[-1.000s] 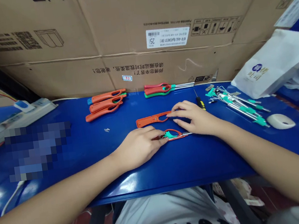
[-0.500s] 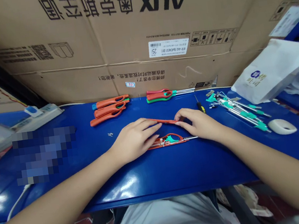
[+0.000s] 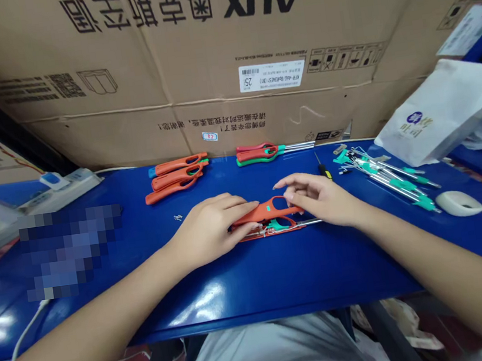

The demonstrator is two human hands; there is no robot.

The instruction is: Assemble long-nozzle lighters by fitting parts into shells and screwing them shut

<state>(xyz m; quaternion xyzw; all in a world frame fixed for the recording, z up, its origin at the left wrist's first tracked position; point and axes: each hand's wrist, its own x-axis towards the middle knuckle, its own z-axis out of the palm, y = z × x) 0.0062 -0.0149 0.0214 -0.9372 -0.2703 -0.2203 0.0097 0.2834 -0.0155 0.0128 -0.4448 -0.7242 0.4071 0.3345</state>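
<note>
An orange lighter shell half, with a finger loop and a small green mark, is tilted with its smooth outer side facing me. My left hand grips its left end between thumb and fingers. Directly below lies the open lighter body, the other orange half, with a green trigger, white inner parts and a metal tube pointing right; the shell partly hides it. At the shell's right end is my right hand, its fingers apart and the thumb close by the loop; whether it touches the shell I cannot tell.
Behind are orange handle shells and stacked lighters. A screwdriver, metal tubes with green parts, a white oval object and a paper bag lie rightward. Small metal bits and a power strip are leftward.
The orange shell half has turned from edge-on to show its outer face and come down over the open lighter body. My right hand's fingers have come off its end and spread.
</note>
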